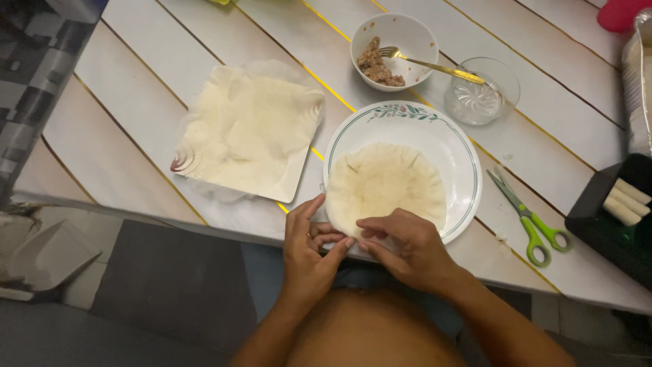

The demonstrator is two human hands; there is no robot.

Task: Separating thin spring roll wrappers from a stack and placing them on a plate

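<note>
A round, pale wrapper (386, 183) lies on a white plate (454, 146) with a green floral rim, near the table's front edge. My left hand (307, 248) pinches the wrapper's near edge with its fingertips. My right hand (407, 246) rests on the same edge, with its fingers meeting those of the left. A white bowl (407, 34) behind the plate holds brown minced filling (377, 65) and a gold fork (435, 66).
A square plate with a stack of pale wrappers (248, 129) sits to the left. A clear glass bowl (483, 92) stands behind the round plate. Green-handled scissors (530, 217) lie to the right, next to a black tray (598, 228) with white rolls (626, 201).
</note>
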